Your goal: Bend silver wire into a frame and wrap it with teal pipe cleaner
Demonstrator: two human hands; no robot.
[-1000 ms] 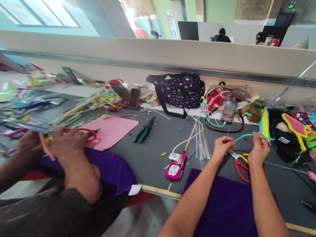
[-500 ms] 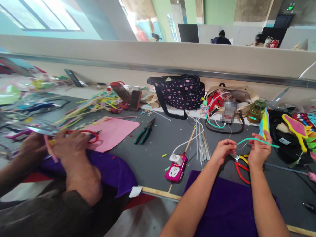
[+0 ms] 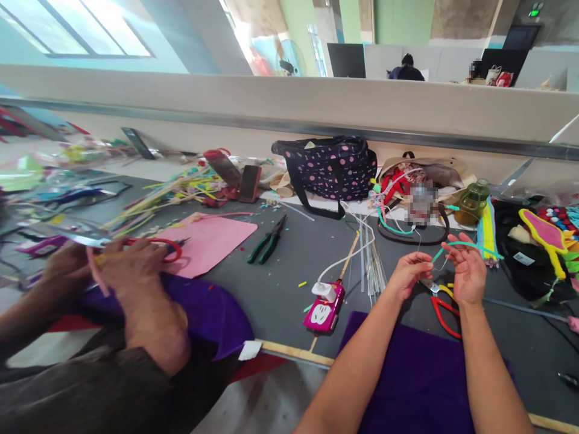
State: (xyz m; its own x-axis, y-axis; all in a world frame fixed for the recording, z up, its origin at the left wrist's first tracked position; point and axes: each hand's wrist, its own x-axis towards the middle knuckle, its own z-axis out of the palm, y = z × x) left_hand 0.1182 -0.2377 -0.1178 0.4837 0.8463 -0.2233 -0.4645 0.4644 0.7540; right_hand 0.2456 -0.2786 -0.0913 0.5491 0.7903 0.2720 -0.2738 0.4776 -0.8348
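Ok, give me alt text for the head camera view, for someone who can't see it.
Over a cluttered grey craft table, the person's left hand and right hand pinch a teal pipe cleaner between them, above red-handled pliers. To the left, a co-worker's hands work beside a pink sheet; a polka-dot bag sits behind.

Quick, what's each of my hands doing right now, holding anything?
Left hand: closed, pinching one end of the teal pipe cleaner.
Right hand: fingers curled around the same pipe cleaner; grip not fully visible.
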